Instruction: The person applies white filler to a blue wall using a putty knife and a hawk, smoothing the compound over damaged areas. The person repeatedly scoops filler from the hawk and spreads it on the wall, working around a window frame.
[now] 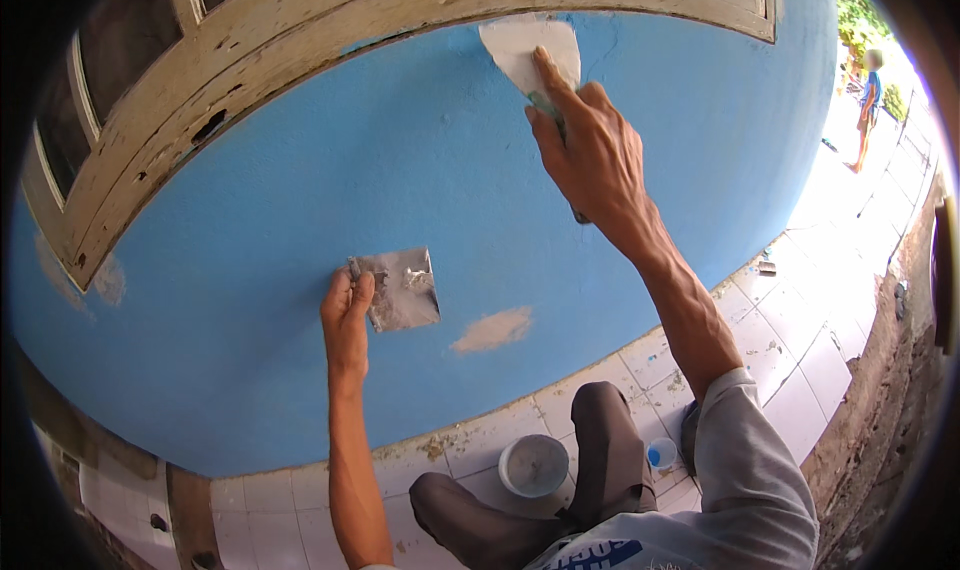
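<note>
My right hand [590, 160] grips a putty knife [515, 48] by its handle, index finger along the wide pale blade, which lies on the blue wall [250, 300] just under the weathered wooden window frame [400, 10]. My left hand [348, 310] holds a square metal plate [400, 290] smeared with grey filler, out in front of the wall at a lower height. A pale filled patch [490, 330] shows on the wall to the right of the plate, and more patches appear at the far left near the frame's corner.
A bowl [533, 465] of grey material sits on white tiles [770, 340] between my bent legs, with a small blue-and-white cup [661, 453] beside my right knee. The tiled walkway runs along the wall to a standing person [868, 100] at the upper right, beside a dirt edge [870, 420].
</note>
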Available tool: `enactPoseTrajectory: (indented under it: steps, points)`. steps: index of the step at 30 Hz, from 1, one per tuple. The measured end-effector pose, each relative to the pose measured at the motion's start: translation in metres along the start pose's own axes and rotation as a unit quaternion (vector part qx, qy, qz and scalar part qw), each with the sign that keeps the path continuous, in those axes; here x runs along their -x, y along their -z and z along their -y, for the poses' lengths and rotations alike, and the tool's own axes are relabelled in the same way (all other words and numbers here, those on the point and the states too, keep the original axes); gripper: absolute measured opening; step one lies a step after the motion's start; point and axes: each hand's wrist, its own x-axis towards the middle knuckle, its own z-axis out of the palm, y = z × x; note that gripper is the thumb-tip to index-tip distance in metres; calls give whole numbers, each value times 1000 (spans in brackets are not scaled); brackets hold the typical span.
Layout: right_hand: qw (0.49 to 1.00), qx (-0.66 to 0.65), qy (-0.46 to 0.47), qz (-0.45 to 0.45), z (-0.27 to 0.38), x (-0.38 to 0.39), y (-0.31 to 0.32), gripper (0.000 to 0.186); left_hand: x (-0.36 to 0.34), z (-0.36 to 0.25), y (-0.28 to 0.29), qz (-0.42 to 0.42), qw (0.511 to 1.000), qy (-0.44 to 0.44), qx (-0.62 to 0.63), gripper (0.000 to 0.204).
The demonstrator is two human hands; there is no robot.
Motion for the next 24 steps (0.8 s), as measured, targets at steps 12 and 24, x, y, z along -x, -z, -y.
enactPoseTrajectory:
  steps: [12,24]
  points:
    - [996,15,17,87,-17,34,14,54,2,-2,9,10,1000,4,1,22]
    - [998,-3,36,-52,-58,-6,-25,55,2,-5,-2,-3,1000,-14,-9,26]
